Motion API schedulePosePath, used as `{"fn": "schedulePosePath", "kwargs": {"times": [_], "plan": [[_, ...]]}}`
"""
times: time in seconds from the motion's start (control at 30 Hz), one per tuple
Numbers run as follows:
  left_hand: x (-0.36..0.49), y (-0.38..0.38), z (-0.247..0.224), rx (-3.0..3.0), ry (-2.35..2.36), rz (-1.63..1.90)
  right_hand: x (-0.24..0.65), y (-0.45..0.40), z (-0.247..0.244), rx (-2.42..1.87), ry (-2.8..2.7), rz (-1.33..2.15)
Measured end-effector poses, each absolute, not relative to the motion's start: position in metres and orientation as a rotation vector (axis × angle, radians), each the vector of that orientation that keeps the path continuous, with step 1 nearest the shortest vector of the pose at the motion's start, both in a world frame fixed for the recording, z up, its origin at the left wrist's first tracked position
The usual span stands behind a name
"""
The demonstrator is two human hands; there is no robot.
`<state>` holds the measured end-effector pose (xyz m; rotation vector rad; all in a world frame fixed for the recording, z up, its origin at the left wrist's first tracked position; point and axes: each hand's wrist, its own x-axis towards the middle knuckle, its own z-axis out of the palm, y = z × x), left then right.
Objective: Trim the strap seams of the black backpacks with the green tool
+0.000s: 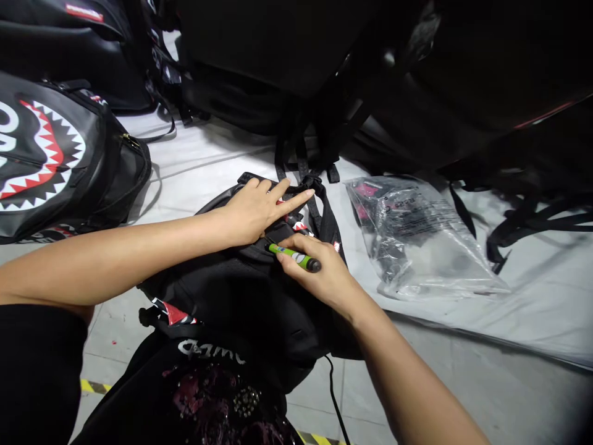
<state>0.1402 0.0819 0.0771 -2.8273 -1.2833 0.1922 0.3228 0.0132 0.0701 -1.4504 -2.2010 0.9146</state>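
A black backpack (259, 296) lies in front of me, its lower part over my lap and its top on the white surface. My left hand (259, 210) rests flat on its upper part, fingers spread toward the straps. In my right hand (319, 266) is a green marker pen (294, 255) with a black end. Its tip points left and down at the dark fabric just below my left hand; whether it touches cannot be made out. Red and white shark-teeth print shows on the bag between my hands.
A clear plastic bag (417, 241) with dark and pink contents lies to the right on the white sheet (208, 148). A black backpack with a shark-mouth print (50, 154) stands at left. More black bags (241, 62) line the back. Black straps (532, 222) trail at far right.
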Motion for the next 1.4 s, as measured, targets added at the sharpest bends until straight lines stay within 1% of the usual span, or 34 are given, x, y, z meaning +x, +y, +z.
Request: {"fn": "schedulePosePath", "kwargs": {"times": [0.13,0.2,0.33,0.47,0.6,0.9,1.03,1.1,1.17,1.23,1.33,1.4], "plan": [[0.133,0.079,0.082,-2.752,-1.446,0.232,0.330,0.014,0.073,-1.406,-2.323,0.804],[0.132,0.078,0.081,-2.760,-1.495,0.214,0.333,0.014,0.072,-1.348,-2.329,0.809],[0.133,0.080,0.079,-2.788,-1.495,0.192,0.333,0.018,0.068,-1.297,-2.365,0.818],[0.135,0.080,0.078,-2.793,-1.481,0.203,0.324,0.022,0.069,-1.260,-2.430,0.737],[0.133,0.079,0.076,-2.796,-1.506,0.143,0.318,0.022,0.074,-1.358,-2.596,0.564],[0.131,0.080,0.075,-2.832,-1.489,0.150,0.310,0.021,0.082,-1.423,-2.653,0.489],[0.118,0.087,0.083,-2.886,-1.423,0.255,0.308,0.013,0.082,-1.569,-2.614,0.422],[0.108,0.089,0.088,-2.899,-1.488,0.353,0.307,0.009,0.079,-1.608,-2.597,0.374],[0.101,0.088,0.093,-2.863,-1.625,0.449,0.303,0.006,0.074,-1.583,-2.544,0.390],[0.098,0.083,0.095,-2.803,-1.724,0.489,0.295,0.006,0.066,-1.499,-2.437,0.491],[0.099,0.073,0.091,-2.712,-1.747,0.451,0.282,0.005,0.054,-1.391,-2.285,0.634],[0.098,0.069,0.086,-2.669,-1.725,0.422,0.277,0.005,0.048,-1.379,-2.261,0.642]]}}
